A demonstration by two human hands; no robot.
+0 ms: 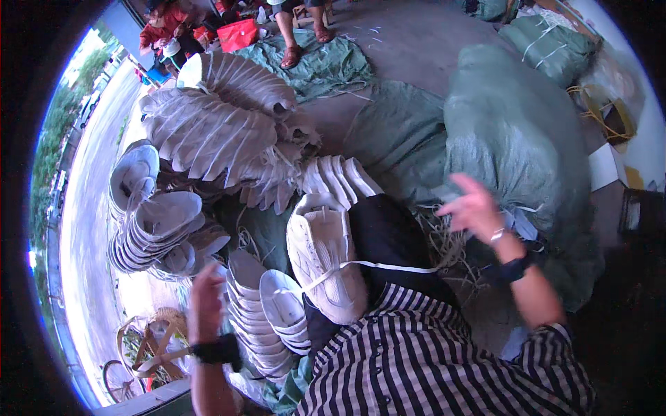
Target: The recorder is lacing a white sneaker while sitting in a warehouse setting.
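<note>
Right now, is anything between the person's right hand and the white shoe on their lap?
Nothing visible stands between them. The right hand is raised, apart from the white shoe on the lap; only the black trouser leg lies below the gap, and a white lace runs across from the shoe toward that hand.

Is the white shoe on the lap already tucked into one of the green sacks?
No, the white shoe lies on the person's lap with a lace pulled across it, apart from the big green sack.
</note>
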